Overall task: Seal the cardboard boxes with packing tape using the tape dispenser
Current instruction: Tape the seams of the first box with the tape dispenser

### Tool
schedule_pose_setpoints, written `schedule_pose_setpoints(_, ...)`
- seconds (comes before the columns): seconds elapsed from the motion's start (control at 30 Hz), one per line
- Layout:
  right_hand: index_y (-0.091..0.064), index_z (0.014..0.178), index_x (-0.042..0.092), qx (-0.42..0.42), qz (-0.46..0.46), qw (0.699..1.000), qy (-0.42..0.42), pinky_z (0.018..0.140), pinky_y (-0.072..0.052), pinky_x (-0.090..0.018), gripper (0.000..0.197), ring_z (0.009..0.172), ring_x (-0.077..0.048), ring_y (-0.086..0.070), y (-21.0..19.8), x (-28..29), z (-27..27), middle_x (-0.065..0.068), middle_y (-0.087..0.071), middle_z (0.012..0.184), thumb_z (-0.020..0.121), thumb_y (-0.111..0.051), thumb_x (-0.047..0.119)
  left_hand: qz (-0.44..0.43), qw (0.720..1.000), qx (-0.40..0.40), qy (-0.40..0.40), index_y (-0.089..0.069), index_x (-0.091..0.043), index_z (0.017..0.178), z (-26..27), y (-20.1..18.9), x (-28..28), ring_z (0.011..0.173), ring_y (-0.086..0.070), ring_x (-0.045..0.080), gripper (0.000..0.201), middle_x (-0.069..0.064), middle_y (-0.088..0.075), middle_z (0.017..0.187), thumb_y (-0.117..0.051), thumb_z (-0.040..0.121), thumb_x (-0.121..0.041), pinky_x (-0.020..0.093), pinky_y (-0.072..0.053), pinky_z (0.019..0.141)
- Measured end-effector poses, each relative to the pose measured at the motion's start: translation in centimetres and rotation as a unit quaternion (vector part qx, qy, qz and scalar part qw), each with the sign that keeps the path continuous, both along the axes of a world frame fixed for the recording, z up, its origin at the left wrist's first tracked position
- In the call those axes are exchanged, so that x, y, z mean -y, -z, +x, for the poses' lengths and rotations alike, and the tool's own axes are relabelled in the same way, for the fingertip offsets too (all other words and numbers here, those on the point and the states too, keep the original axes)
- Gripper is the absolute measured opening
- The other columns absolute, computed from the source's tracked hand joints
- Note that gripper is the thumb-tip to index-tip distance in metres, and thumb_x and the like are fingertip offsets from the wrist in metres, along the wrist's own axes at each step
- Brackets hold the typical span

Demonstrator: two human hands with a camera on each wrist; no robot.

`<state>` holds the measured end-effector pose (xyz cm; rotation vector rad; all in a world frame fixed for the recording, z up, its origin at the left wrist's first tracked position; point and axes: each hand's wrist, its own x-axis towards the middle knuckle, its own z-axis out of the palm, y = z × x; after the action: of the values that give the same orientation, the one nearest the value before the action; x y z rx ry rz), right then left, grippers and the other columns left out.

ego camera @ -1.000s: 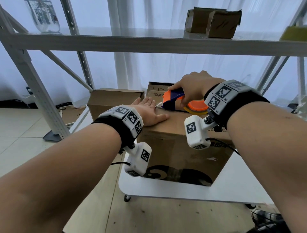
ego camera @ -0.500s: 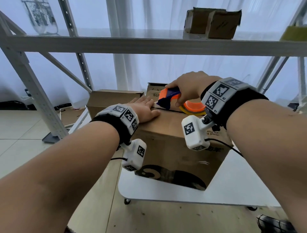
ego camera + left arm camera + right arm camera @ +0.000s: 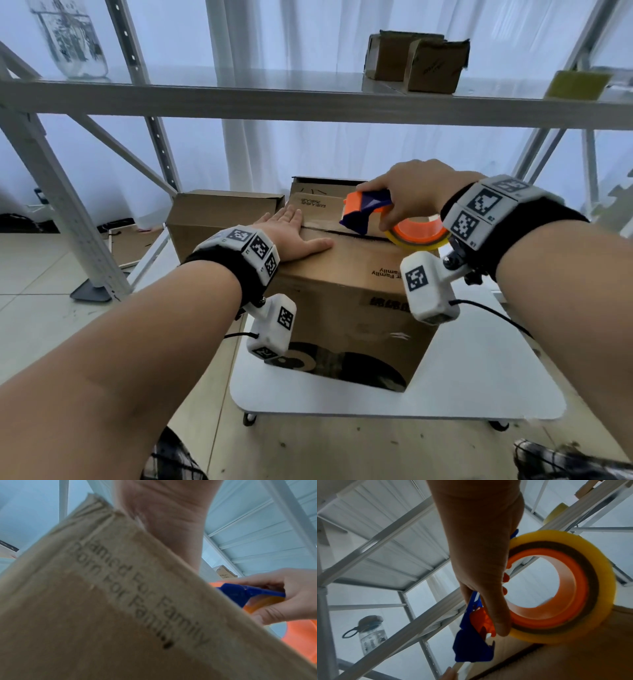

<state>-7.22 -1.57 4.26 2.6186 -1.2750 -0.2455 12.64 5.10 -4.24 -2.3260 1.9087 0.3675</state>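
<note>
1. Brown cardboard box (image 3: 342,274) sits on the white worktop (image 3: 462,387) under both hands.
2. Left hand (image 3: 291,236) lies flat, fingers straight, likely pinning the flaps shut.
3. Right hand (image 3: 411,195) grips the orange-and-blue tape dispenser (image 3: 370,209) over the seam, ready for taping.

White table (image 3: 479,387) carries cardboard box (image 3: 346,308); smaller boxes (image 3: 416,65) on shelf (image 3: 274,99).
</note>
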Motion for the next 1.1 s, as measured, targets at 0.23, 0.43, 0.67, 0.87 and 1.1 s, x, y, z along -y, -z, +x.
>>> schedule_pose_setpoints(0.23,-0.03,0.145,0.044,0.016,0.02,1.0,0.005,0.072,-0.034,-0.031,0.078,0.092,-0.016,-0.043,0.5,0.6,-0.1,0.01,-0.044,0.102,0.078,-0.071,0.05,-0.001,1.0,0.021,0.011,0.002,-0.013,0.152,-0.4,-0.2,0.2,0.146,0.006,0.012,0.095,0.002,0.007,0.16,-0.022,0.085,-0.077,0.035,0.006,0.119)
schedule_pose_setpoints(0.43,-0.031,0.144,0.045,0.013,0.005,1.0,0.003,0.073,-0.035,-0.031,0.077,0.093,-0.016,-0.044,0.9,0.8,0.1,0.008,-0.049,0.106,0.078,-0.071,0.05,-0.014,1.0,0.001,0.008,0.0,-0.01,0.152,-1.4,-0.2,0.5,0.147,0.004,0.016,0.094,0.006,0.007,0.16,-0.026,0.087,-0.073,0.032,0.001,0.119)
schedule_pose_setpoints(0.67,-0.032,0.143,0.046,0.006,0.005,1.0,0.007,0.074,-0.035,-0.032,0.076,0.105,-0.02,-0.051,1.0,0.8,0.3,0.007,-0.056,0.124,0.078,-0.072,0.049,0.028,0.999,0.014,0.027,0.009,-0.01,0.151,-3.2,-0.2,0.5,0.146,0.012,0.018,0.096,0.006,0.018,0.158,-0.019,0.087,-0.075,0.034,0.004,0.117)
schedule_pose_setpoints(0.87,-0.031,0.144,0.045,0.018,0.023,0.999,0.021,0.073,-0.036,-0.032,0.078,0.095,-0.016,-0.044,0.6,0.8,0.1,0.008,-0.054,0.117,0.077,-0.072,0.051,0.013,0.997,0.005,0.074,0.006,-0.013,0.152,-2.2,-0.4,0.0,0.146,0.009,0.014,0.089,0.003,0.012,0.159,-0.021,0.09,-0.071,0.033,0.004,0.117)
schedule_pose_setpoints(1.1,-0.031,0.144,0.045,0.033,0.003,0.999,0.005,0.072,-0.036,-0.031,0.078,0.091,-0.016,-0.044,1.0,0.5,-0.3,0.006,-0.053,0.109,0.078,-0.071,0.051,-0.009,0.999,0.034,-0.015,0.003,-0.012,0.152,-0.8,0.1,0.0,0.147,0.007,0.015,0.1,0.003,0.004,0.16,-0.017,0.082,-0.081,0.039,0.009,0.118)
